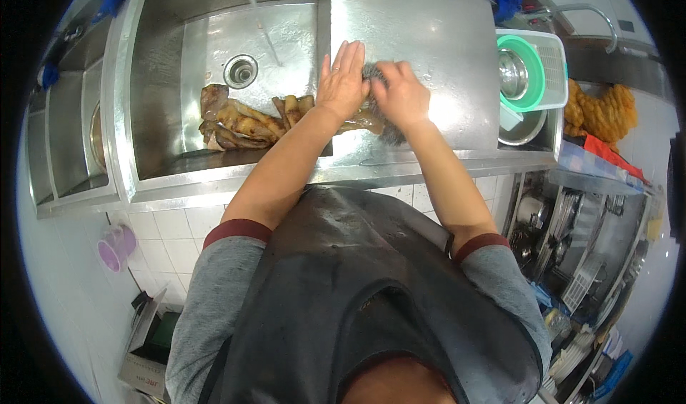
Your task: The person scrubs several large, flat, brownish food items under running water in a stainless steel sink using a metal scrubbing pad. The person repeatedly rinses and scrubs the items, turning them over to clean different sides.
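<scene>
My right hand (pixel 404 93) is curled over a grey steel wool scrubber (pixel 394 135), which shows above and below the fingers. Beside it, my left hand (pixel 343 85) lies flat and palm down at the edge between sink and counter. Its fingers are stretched out, and what is under the palm is hidden. A glossy brown strip (pixel 362 124), apparently skin-on meat, lies on the steel counter (pixel 461 77) between my wrists and touches the scrubber. More browned pieces (pixel 244 120) are heaped in the near part of the sink, partly behind my left forearm.
Water runs in a thin stream (pixel 262 21) into the steel sink (pixel 155 82), near its drain (pixel 240 71). At the right stand a green basin (pixel 537 74) and a white basket (pixel 554 55). An orange-brown heap (pixel 605 109) lies farther right, above a dish rack (pixel 600 254).
</scene>
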A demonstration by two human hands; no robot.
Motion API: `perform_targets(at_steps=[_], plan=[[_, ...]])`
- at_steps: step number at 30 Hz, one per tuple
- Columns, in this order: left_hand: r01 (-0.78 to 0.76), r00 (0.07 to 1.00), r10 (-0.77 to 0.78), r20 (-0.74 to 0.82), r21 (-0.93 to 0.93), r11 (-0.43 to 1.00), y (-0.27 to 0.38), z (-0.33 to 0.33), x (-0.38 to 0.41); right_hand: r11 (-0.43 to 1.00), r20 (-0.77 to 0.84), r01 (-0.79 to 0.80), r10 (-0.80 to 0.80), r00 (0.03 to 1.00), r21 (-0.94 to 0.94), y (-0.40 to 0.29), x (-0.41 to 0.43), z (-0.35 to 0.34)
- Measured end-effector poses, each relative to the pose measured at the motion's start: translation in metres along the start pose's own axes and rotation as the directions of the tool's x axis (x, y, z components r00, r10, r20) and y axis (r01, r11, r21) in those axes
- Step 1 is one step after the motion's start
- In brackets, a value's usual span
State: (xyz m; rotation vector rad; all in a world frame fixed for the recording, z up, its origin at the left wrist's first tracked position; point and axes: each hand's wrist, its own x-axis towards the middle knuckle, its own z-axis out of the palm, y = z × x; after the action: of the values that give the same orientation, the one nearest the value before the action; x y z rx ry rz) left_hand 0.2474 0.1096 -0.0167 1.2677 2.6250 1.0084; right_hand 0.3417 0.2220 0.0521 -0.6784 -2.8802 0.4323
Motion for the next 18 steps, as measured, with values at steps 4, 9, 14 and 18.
perform_targets(at_steps=[4,9,14,18], plan=[[-0.096,0.994,0.1,-0.035,0.107,0.99,0.009,-0.008,-0.015,0.986,0.034,-0.16,0.162,0.986,-0.041,0.005,0.02,0.003],[-0.168,0.985,0.167,0.036,0.031,0.985,0.039,-0.025,-0.05,0.981,0.237,-0.061,0.105,0.966,-0.186,-0.001,0.046,-0.018],[-0.207,0.978,0.206,0.022,0.144,0.968,0.029,-0.029,-0.042,0.977,0.269,-0.015,0.074,0.96,-0.213,0.0,0.047,-0.026],[-0.166,0.984,0.169,-0.062,0.043,0.985,0.024,-0.028,-0.034,0.958,0.34,-0.013,0.114,0.933,-0.286,-0.005,0.025,-0.032]])
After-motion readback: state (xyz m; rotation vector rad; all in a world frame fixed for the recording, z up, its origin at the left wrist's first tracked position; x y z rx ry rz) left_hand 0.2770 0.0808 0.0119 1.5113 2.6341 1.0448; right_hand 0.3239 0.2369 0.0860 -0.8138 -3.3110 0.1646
